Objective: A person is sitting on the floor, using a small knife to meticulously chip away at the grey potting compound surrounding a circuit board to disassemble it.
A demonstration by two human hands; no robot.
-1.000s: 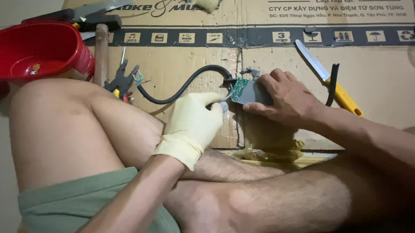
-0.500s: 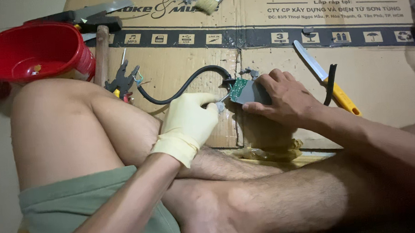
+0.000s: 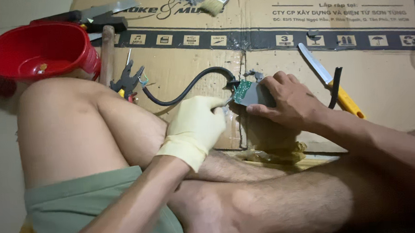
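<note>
While right hand (image 3: 293,103) fingers grip the grey adapter (image 3: 253,93), gloved left hand (image 3: 196,126) fingers pinch at its edge.

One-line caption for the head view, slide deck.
Gloved left hand works a thin tool at the green circuit board of a grey device steadied by the bare right hand on cardboard.

flattened cardboard (image 3: 378,83); on it: pliers (image 3: 127,79); knife (image 3: 329,81); brush (image 3: 213,2); red bowl (image 3: 36,49)

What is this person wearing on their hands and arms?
The left hand wears a pale yellow rubber glove with a rolled cuff ending at the wrist. The right hand is bare. Both forearms are uncovered, with no sleeves, watch or jewellery visible.
</note>
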